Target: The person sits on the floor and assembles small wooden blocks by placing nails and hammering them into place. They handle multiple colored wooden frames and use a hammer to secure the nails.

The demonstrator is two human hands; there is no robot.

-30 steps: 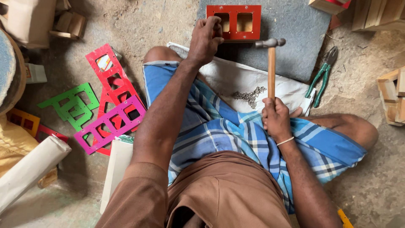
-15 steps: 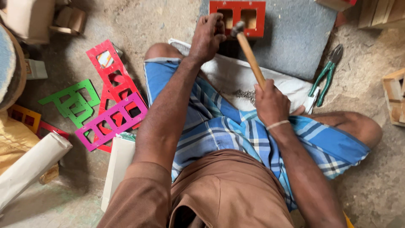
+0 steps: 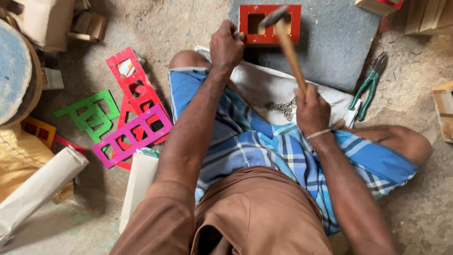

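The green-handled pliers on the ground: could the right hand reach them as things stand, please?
Probably not at once: the right hand is closed around the wooden-handled hammer. The green-handled pliers lie close beside it, unobstructed.

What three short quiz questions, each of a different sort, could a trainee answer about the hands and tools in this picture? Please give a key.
1. True or false: the right hand holds the hammer by its wooden handle.
2. Multiple choice: the left hand rests at the edge of which thing? A) the green cut-out panel B) the red frame C) the pliers
3. Short answer: where do the pliers lie?

Key
1. True; the blurred hammer head is over the red frame.
2. B, at the frame's left edge, on the grey slab.
3. On the ground beside the slab's right edge, untouched, with green handles.
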